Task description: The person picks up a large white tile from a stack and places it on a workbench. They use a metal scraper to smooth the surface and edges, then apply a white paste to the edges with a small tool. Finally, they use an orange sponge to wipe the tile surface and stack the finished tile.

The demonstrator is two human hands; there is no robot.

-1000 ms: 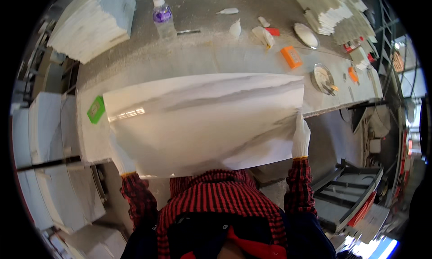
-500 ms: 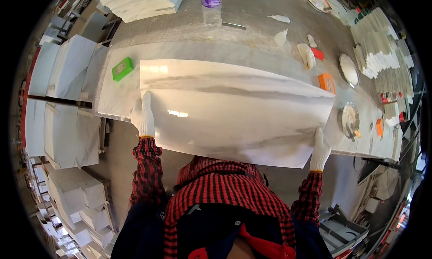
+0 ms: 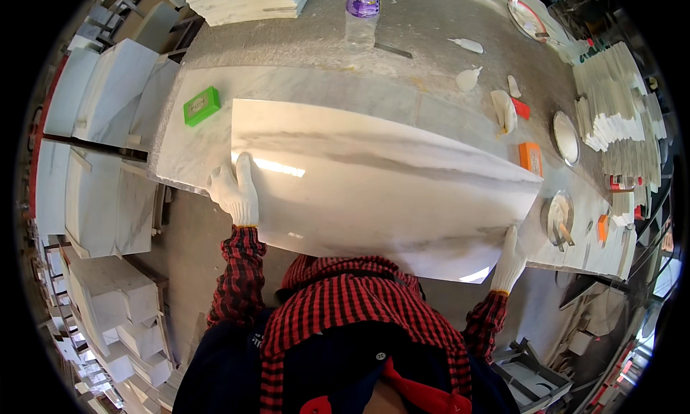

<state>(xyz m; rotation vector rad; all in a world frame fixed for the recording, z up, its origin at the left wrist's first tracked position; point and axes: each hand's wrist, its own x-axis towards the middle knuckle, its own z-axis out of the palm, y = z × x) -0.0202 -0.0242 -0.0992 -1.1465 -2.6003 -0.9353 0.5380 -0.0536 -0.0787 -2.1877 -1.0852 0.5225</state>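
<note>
A large glossy white marble slab (image 3: pixel 381 180) with grey veins is held up in front of me, partly over the workbench (image 3: pixel 302 90). My left hand (image 3: pixel 233 187), in a white glove, grips its left edge. My right hand (image 3: pixel 509 259), also gloved in white, grips its lower right corner. Both sleeves are red and black plaid. The slab hides the bench's near edge behind it.
On the bench lie a green block (image 3: pixel 201 106), a clear bottle with a purple label (image 3: pixel 361 15), an orange block (image 3: pixel 530 157), round plates (image 3: pixel 566 137), and white scraps. Stacks of marble tiles (image 3: pixel 618 105) stand at the right, marble slabs (image 3: pixel 100 162) at the left.
The slab has shifted right and further over the bench, and the view has swung left. Both hands keep their grip on its edges.
</note>
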